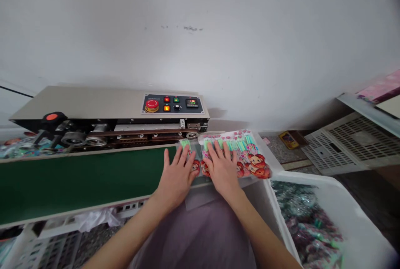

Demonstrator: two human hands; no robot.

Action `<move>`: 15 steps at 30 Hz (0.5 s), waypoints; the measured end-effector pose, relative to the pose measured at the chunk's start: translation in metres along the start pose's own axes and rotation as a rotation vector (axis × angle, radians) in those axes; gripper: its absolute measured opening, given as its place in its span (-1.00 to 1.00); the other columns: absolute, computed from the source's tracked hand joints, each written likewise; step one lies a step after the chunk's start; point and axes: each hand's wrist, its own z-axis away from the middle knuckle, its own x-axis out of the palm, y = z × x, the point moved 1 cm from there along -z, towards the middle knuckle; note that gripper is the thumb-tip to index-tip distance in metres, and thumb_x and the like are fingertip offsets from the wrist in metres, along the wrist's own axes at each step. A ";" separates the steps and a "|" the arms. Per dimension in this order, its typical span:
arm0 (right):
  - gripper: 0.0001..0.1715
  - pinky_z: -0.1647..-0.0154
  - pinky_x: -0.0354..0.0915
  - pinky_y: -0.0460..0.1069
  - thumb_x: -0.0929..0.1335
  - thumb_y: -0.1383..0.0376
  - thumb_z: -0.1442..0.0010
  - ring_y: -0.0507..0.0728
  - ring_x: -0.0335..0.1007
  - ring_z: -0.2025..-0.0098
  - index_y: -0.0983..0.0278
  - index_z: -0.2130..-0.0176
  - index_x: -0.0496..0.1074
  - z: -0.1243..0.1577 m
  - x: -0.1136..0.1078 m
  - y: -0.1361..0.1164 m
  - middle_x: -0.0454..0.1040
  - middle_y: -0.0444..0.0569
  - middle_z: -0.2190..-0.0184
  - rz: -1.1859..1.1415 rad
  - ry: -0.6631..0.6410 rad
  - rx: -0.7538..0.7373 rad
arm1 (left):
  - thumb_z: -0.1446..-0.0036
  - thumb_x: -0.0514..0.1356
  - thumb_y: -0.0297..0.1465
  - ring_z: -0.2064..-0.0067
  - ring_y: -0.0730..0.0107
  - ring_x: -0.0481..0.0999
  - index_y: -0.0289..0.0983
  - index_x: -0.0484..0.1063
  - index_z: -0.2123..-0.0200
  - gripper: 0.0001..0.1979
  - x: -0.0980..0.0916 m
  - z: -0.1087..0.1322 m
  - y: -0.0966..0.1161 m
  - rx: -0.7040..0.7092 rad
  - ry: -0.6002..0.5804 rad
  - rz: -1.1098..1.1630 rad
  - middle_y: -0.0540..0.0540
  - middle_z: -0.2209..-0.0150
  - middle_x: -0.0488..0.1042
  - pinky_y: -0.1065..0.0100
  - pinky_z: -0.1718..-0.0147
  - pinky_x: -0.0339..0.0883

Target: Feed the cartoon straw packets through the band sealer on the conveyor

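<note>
The fingers [184,154] of the left hand [176,179] are spread and laid flat, palm down, closed around nothing. They press on the left end of a row of clear packets [250,152] printed with green sticks and red cartoon heads. The right hand [222,169] lies just beside it in the same way, its fingers [218,149] stretched flat over the middle of the row and gripping nothing either.

The packets overlap like tiles a little right of the frame's centre. Their leftmost edge touches the right end of the green conveyor belt [78,179], and their tops point toward the mouth of the band sealer [103,104].

Judging by this, the packets are being smoothed and lined up for the sealer. To do that well, press evenly with whole palms so trapped air leaves. Keep the open tops level and wrinkle-free against the guide, and slide one packet at a time leftward so none overlap. Fingertips should stay low on the packets, clear of the brown drive band [140,133].

Lamps glow on the control panel [171,104] above. A white bin [300,175] at lower right holds more packets.
</note>
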 end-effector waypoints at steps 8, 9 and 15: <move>-0.46 -0.33 -0.07 0.44 0.20 0.08 -0.44 0.45 0.02 -0.40 0.19 -0.29 0.35 0.009 -0.004 0.027 0.25 0.13 -0.36 0.107 0.033 -0.029 | -0.41 -0.11 -0.37 -0.44 0.01 0.07 -0.38 0.27 -0.31 -0.50 -0.018 -0.025 0.018 0.161 -0.033 0.039 -0.30 -0.39 0.18 -0.35 -0.37 -0.29; -0.45 -0.33 -0.06 0.43 0.20 0.09 -0.43 0.45 0.02 -0.40 0.21 -0.29 0.35 0.010 -0.002 0.031 0.25 0.15 -0.36 0.122 0.033 -0.013 | -0.39 -0.09 -0.38 -0.45 0.01 0.06 -0.39 0.25 -0.32 -0.50 -0.014 -0.029 0.022 0.206 -0.036 0.048 -0.30 -0.40 0.17 -0.34 -0.38 -0.29; -0.45 -0.34 -0.10 0.46 0.21 0.11 -0.43 0.43 -0.01 -0.41 0.09 -0.35 0.25 0.012 0.005 0.037 0.17 0.01 -0.41 0.100 0.000 -0.060 | -0.45 -0.18 -0.26 -0.47 0.11 -0.02 -0.29 0.09 -0.40 -0.46 0.020 -0.032 0.028 0.234 0.016 0.060 -0.18 -0.45 0.06 -0.31 -0.38 -0.26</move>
